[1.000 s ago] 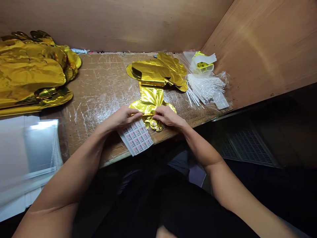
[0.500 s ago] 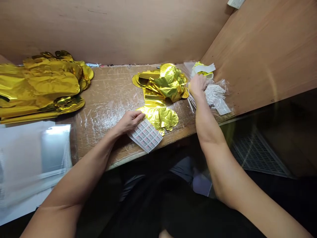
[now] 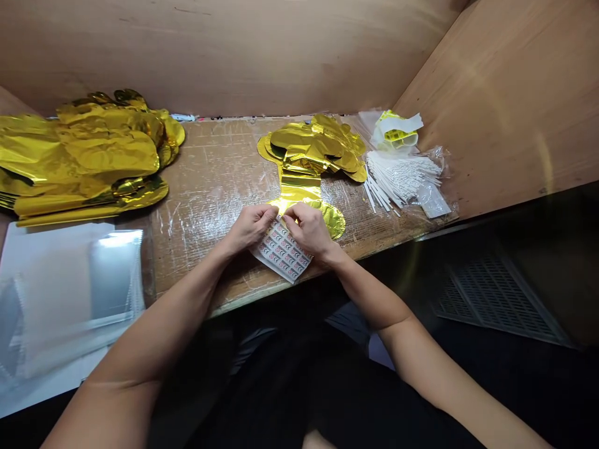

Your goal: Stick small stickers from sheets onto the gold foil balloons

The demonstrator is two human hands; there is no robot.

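Note:
My left hand pinches the upper left edge of a white sticker sheet printed with rows of small red and black marks. Close beside it, my right hand has thumb and forefinger together at the sheet's top corner; whether a sticker is between those fingertips is too small to see. Under and behind both hands lies a gold foil balloon, flat, its near end partly covered by my right hand. More crumpled gold foil is heaped at its far end.
White paper sticks lie in clear plastic at the right, in front of a yellow and white wrapper. A large gold foil stack fills the left, above clear plastic bags. Wooden panels rise behind and at the right.
My right hand has come from beside the sticks and wrapper back to the sticker sheet's top corner. The upper gold foil now lies flatter. My left hand still holds the sheet.

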